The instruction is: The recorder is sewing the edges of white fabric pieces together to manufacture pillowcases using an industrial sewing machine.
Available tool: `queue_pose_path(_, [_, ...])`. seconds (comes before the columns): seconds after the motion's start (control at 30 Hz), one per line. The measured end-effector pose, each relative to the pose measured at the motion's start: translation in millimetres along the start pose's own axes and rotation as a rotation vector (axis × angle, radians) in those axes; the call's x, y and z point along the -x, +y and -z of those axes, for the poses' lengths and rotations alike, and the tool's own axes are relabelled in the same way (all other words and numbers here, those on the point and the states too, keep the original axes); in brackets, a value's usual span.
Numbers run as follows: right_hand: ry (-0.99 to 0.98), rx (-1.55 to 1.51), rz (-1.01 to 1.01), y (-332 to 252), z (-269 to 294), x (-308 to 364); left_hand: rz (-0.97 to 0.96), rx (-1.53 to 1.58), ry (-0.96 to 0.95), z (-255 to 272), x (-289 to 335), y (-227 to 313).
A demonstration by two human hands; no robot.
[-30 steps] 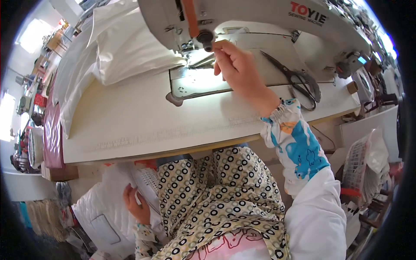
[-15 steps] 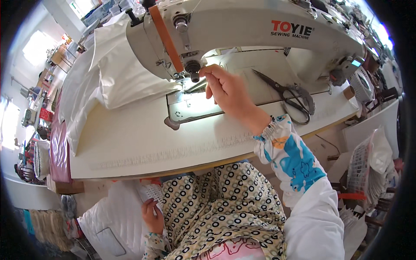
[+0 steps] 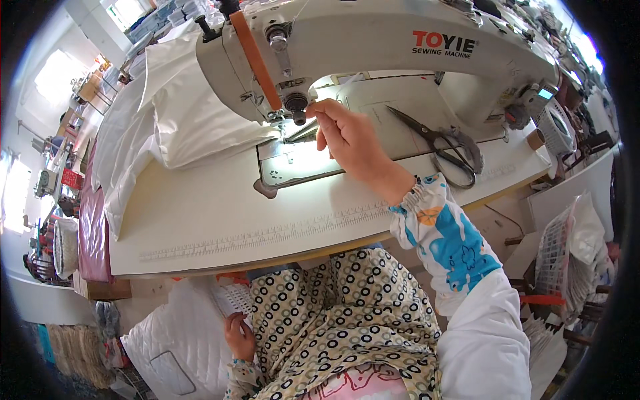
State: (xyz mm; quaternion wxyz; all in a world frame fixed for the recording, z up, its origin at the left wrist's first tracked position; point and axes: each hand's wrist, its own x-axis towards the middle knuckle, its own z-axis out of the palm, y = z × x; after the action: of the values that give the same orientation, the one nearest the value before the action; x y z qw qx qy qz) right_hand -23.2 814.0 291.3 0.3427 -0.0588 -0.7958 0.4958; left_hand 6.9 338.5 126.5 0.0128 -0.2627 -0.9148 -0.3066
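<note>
My right hand (image 3: 351, 141) is at the head of a cream sewing machine (image 3: 373, 37), just right of the needle area. Thumb and forefinger are pinched beside the dark round knob (image 3: 295, 103); anything between them is too small to make out. White fabric (image 3: 193, 123) lies left of the needle, reaching toward the lit metal plate (image 3: 293, 170). Low beside my lap, my left hand (image 3: 240, 338) has its fingers curled in, near a white quilted cloth (image 3: 170, 347). Whatever it may hold is hidden.
Black scissors (image 3: 437, 141) lie on the table (image 3: 200, 220) right of my hand, by a grey scrap (image 3: 472, 152). A printed ruler (image 3: 280, 233) runs along the front edge. Pink wrapping (image 3: 95, 233) hangs at the left edge; a white basket (image 3: 552, 257) stands at right.
My right hand keeps its pinch by the knob with hardly any movement. My left hand has shifted slightly to the right and down. The view itself has tilted a little.
</note>
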Motion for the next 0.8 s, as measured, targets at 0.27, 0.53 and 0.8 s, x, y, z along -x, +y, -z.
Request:
queue_pose_path(0.27, [0.005, 0.019, 0.01, 1, 1, 0, 0.021, -0.017, -0.019, -1, 10, -10])
queue_pose_path(0.53, [0.007, 0.022, 0.007, 2, 0, -2, 0.006, -0.066, -0.028, -2, 23, -31])
queue_pose_path(0.8, [0.048, -0.005, 0.047, 3, 7, 4, 0.162, -0.066, -0.102, -12, 63, -72])
